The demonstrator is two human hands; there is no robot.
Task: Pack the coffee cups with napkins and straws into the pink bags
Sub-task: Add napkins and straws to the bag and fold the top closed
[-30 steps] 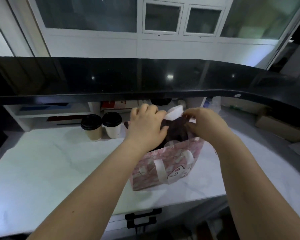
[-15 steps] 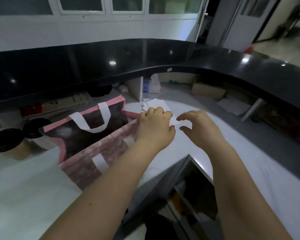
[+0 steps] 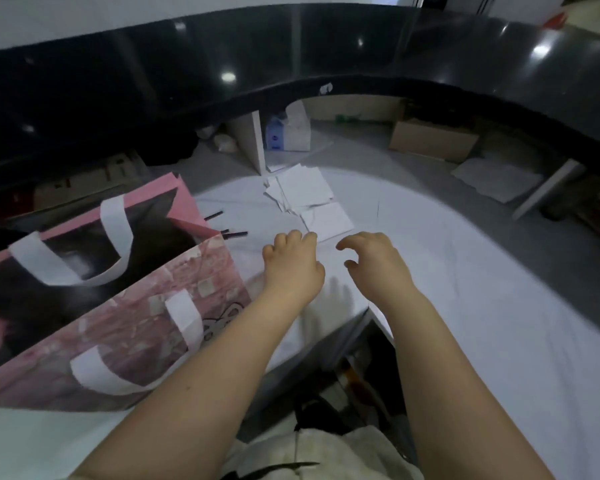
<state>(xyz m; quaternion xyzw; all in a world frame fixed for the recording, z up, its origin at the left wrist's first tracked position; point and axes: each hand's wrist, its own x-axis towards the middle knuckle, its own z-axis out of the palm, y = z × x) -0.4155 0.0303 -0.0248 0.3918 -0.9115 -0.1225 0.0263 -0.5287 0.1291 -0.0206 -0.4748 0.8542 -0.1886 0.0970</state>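
Open pink bag (image 3: 125, 327) stands at the left of the white worktop (image 3: 482, 289), white handles up. A cartoon figure is printed on its front; no lettering legible. Two black straws (image 3: 235, 233) lie just past its right corner. Loose stack of napkins (image 3: 303, 190) farther back, one sheet nearest the hands.

Fingers of left hand (image 3: 293, 263) curled, tips at that sheet's edge; cannot tell if it grips. Fingers of right hand (image 3: 374, 265) loosely bent, holding nothing.

Versus 0.5 s ago: both hands nearer the napkins; lidded cups gone from view.

Under the black counter (image 3: 291, 57): blue-white carton (image 3: 284, 133), label blurred; cardboard box (image 3: 433, 140).
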